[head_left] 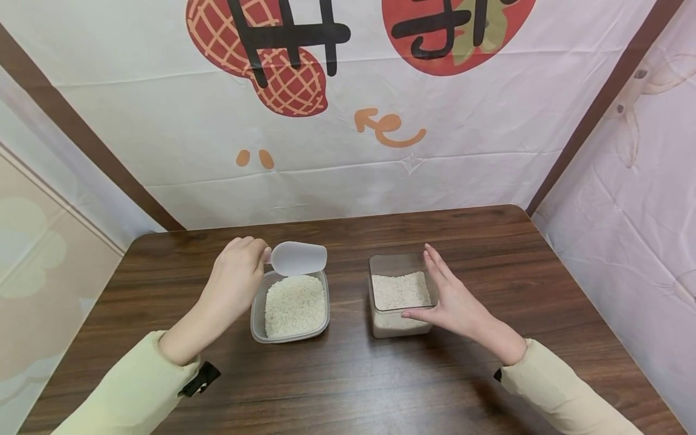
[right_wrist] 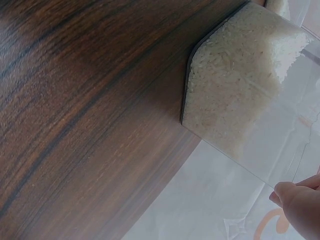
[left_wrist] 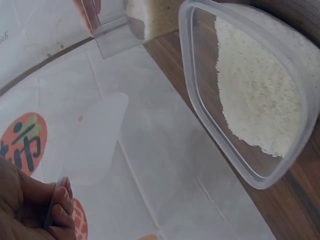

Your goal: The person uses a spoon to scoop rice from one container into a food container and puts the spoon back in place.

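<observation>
My left hand (head_left: 235, 275) pinches the handle of a translucent white scoop (head_left: 299, 258). The scoop hangs over the back edge of a clear plastic tub (head_left: 258, 315), with no rice visible in it. White rice (head_left: 295, 307) is heaped inside the tub. To the right stands a square clear container (head_left: 397, 264), partly filled with rice (head_left: 401, 291). My right hand (head_left: 454, 302) rests at its right side, fingers straight along the far right corner and thumb along the front rim. In the right wrist view, fingertips (right_wrist: 286, 191) touch the container's rim.
Both containers stand on a dark wood-grain table (head_left: 348, 374), with a gap between them. A printed white cloth (head_left: 337, 187) hangs behind the table's back edge. More cloth hangs at both sides.
</observation>
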### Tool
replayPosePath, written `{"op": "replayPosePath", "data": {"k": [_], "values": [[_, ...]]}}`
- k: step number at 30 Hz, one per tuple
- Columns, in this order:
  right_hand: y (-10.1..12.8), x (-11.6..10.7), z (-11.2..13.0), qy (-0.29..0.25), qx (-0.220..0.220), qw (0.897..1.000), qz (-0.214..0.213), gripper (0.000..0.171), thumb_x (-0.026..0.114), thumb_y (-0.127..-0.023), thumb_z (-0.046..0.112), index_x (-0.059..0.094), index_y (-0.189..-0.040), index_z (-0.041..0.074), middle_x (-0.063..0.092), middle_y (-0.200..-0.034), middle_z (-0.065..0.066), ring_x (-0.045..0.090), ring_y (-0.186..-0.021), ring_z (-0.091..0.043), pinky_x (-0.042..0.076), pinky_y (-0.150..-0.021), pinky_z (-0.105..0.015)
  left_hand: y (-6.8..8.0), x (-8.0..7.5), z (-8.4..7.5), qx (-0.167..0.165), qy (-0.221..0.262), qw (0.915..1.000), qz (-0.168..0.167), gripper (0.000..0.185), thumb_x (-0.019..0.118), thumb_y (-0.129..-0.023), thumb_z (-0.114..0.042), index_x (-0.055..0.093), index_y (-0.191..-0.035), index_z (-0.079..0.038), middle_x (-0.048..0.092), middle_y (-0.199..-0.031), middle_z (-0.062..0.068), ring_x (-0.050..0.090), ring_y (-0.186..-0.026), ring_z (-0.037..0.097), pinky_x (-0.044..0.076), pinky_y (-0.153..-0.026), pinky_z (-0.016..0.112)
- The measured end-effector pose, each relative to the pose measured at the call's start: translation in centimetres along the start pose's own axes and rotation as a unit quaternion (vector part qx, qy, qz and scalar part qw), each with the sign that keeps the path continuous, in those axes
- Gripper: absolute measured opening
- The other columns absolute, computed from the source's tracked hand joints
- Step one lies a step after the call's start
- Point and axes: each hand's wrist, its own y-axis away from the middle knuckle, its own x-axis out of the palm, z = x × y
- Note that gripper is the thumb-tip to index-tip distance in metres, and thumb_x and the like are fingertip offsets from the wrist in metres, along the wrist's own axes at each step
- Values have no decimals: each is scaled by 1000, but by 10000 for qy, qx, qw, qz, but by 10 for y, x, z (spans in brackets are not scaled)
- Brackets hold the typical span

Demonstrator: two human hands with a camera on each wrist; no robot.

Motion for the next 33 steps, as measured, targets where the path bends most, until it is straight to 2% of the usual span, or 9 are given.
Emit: {"op": "replayPosePath", "data": {"k": [15, 22, 33], "values": [[-2, 0, 0, 13, -25, 10000, -16, 112, 71, -67, 57, 10, -145, 3, 4, -152, -3, 28, -131, -32, 33, -98, -47, -16, 1, -25, 170, 126, 9997, 141, 14, 51, -88, -1, 59, -76, 1, 56, -74, 9, 48, -74, 26, 40, -67, 36], [-2, 0, 0, 2, -7, 10000, -23, 112, 72, -67, 56, 10, -145, 4, 5, -152, -4, 29, -130, -32, 34, -98, -47, -20, 4, -34, 350, 201, 9992, 36, 13, 52, -86, 1, 59, -75, 1, 54, -71, 9, 46, -70, 25, 40, -65, 34], [-2, 1, 0, 0, 23, 10000, -19, 112, 71, -67, 57, 11, -144, 3, 5, -152, -4, 29, -131, -32, 33, -98, -47, -28, 8, -48, 554, 313, 9980, 43, 14, 51, -85, 3, 58, -73, 0, 53, -69, 8, 44, -68, 24, 38, -64, 32]]}}
